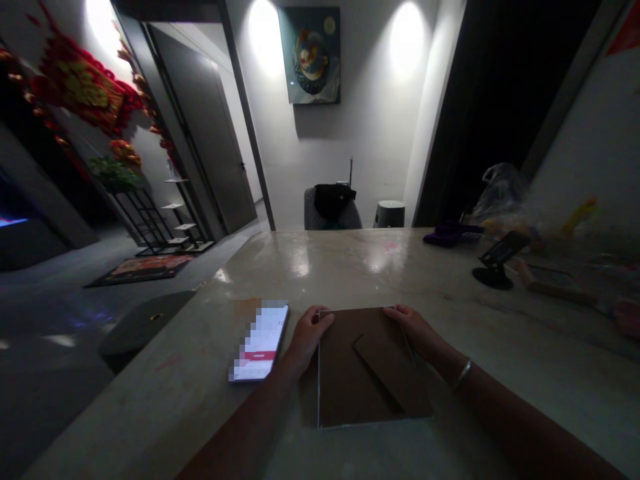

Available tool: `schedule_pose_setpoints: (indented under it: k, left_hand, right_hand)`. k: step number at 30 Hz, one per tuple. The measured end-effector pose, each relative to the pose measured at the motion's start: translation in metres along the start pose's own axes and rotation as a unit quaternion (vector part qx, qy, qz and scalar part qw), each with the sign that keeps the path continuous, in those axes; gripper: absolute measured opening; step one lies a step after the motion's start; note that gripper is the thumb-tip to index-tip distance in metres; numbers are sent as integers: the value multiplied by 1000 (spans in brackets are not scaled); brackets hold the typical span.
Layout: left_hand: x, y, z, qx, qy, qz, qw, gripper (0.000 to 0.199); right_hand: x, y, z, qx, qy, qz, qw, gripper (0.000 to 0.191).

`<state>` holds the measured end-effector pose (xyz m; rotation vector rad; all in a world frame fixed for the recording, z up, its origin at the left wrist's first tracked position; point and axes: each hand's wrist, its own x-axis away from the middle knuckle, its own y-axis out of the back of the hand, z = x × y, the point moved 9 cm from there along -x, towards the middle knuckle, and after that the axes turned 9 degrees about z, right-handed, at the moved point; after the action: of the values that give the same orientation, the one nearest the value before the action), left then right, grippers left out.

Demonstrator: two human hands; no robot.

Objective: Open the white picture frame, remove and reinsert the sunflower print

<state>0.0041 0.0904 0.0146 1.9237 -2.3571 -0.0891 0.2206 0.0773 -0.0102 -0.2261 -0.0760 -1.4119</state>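
Observation:
A flat brown cardboard piece [340, 377] with thin pale edges lies on the marble-like table [320, 267] in front of me. A darker diagonal strip or flap [390, 373] crosses its right half. My left hand [310, 339] grips its far left corner, and my right hand [413, 335] holds its far right corner. A silver bangle [463, 374] circles my right wrist. Just left of my left hand, a smartphone [259, 342] lies with its lit screen up, partly pixelated.
A phone on a black stand [497, 263], a purple item [453, 233], a plastic bag [500, 200] and a wooden piece [547, 283] stand on the table's right. A dark stool [143, 327] sits beyond the left edge. A chair [333, 210] stands past the far edge.

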Motion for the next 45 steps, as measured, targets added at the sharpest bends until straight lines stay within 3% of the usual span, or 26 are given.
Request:
schedule_pose_setpoints:
  k: [9,16,21,23,26,30,33,36,41,45]
  left_hand:
    - [2,-1,-3,18,13,-9,1000,23]
    - [-1,5,5,25,5,-36,999,20]
    - [2,18,0,32,-1,-96,995,31]
    - [4,22,-1,48,-3,-112,993,37]
    - [4,13,10,116,21,-52,992,46]
    - [7,-13,28,129,68,99,984,50]
    - [10,-25,29,86,51,171,980,48]
    - [10,-21,31,88,59,138,985,44]
    - [10,-6,39,134,86,50,986,34]
    - [10,-4,40,138,92,38,985,31]
  right_hand:
    - [-2,1,2,34,18,-29,999,26]
    - [2,-12,0,-41,9,80,996,28]
    - [19,-29,1,-50,-46,215,974,31]
    - [23,-30,-1,-37,-62,228,971,29]
    - [17,-17,-3,-43,-38,155,986,24]
    - [5,12,-10,-85,13,27,996,17]
    - [3,19,-15,-116,17,7,993,19]
    - [6,11,-15,-114,2,51,992,20]
    - [22,-17,-11,-54,-29,192,980,35]
    - [25,-20,-9,-22,-27,194,980,40]
